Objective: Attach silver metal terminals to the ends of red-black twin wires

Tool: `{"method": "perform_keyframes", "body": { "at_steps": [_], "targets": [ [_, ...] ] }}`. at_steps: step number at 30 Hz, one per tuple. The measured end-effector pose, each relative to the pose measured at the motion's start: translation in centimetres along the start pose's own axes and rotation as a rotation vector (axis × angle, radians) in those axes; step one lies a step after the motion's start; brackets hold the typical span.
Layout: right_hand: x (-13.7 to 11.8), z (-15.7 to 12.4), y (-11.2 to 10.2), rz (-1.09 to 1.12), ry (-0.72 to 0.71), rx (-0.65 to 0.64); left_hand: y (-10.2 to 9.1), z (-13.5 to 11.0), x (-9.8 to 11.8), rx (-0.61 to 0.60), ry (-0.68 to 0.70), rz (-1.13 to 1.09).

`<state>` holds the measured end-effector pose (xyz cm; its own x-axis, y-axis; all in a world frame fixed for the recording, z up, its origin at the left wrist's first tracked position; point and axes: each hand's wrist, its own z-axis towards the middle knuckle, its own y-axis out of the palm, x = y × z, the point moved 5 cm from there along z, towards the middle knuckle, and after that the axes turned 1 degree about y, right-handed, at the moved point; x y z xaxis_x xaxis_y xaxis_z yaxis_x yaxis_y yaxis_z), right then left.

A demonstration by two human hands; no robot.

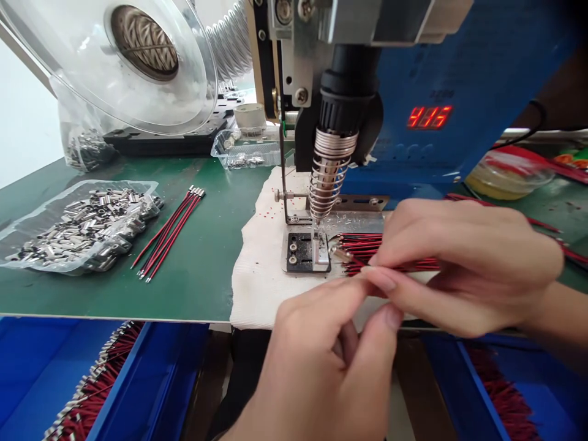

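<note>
Just right of the soldering iron tip (318, 214), my right hand (463, 263) pinches a thin wire that ends in a small silver metal cylinder (340, 255). My left hand (331, 349) is curled below, its index fingertip against my right fingertips. What lies between its fingers is hidden. Behind the hands lies a bundle of red-and-black wires (361, 245), partly covered by my right hand. A black fixture (299, 252) with a small metal block (320, 252) sits under the iron tip, left of the held cylinder.
A clear tray (68, 267) of silver cylinders and several finished wires (172, 233) lie on the green table (202, 294). A blue machine (395, 165) with a red display stands behind. Blue bins (165, 367) below hold wires. A fume duct (229, 43) is at back left.
</note>
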<state>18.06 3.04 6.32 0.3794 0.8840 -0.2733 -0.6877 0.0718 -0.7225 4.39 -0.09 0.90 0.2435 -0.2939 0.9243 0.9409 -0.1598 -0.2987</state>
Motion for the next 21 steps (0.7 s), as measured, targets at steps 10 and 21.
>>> {"method": "perform_keyframes", "body": {
  "at_steps": [10, 21],
  "targets": [
    [1.2, 0.0, -0.4, -0.029, -0.015, -0.062, -0.8, -0.1, -0.3, 0.104, -0.162, -0.142],
    [5.1, -1.0, -0.7, -0.126, 0.115, -0.371, -8.3, 0.3, -0.9, 0.323, -0.102, 0.214]
  ]
}}
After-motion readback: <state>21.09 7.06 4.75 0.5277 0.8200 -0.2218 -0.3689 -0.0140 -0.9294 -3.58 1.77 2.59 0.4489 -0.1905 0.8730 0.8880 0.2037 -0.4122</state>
